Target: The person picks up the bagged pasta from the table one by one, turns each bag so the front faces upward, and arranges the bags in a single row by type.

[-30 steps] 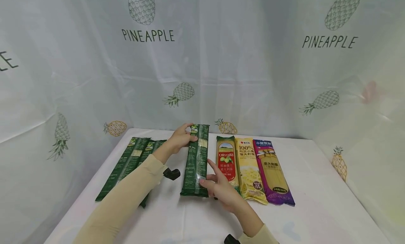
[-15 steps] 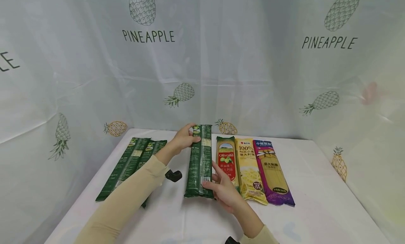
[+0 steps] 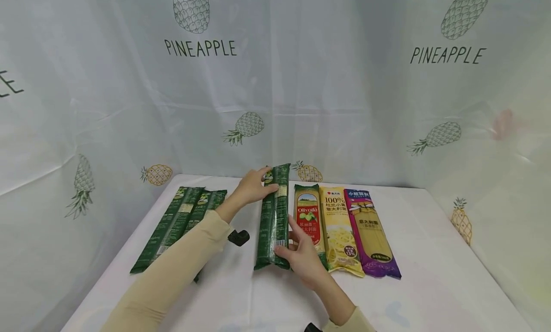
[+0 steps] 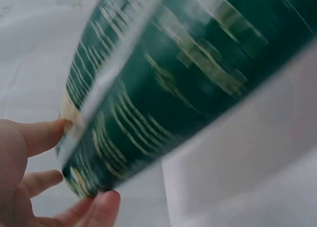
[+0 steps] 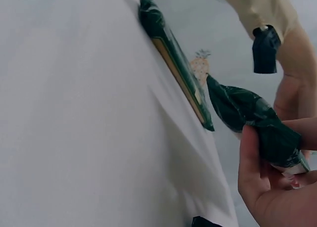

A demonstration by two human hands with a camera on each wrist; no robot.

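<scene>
Both hands hold a green spaghetti packet [image 3: 272,222] above the middle of the table, its back with the barcode facing up. My left hand [image 3: 253,187] grips the packet's far end, thumb on the near face. At the near right corner, my right hand [image 3: 303,256] pinches it between thumb and fingers. The left wrist view shows the packet [image 4: 148,88] close up and blurred, its end between the fingers. In the right wrist view its crimped end [image 5: 225,95] points up and left. Just right of it lies a red-and-green Olivoilà pasta packet [image 3: 308,217], front up.
A yellow pasta packet [image 3: 340,231] and a purple one [image 3: 372,234] lie beside the Olivoilà packet. Two green packets [image 3: 170,229] lie at the left, partly behind the left sleeve [image 3: 172,274]. A white pineapple-print curtain [image 3: 301,93] hangs behind the table [image 3: 430,255].
The held packet has shifted a little to the right with both hands. Its far end has risen and it now tilts. The packets on the table stay put.
</scene>
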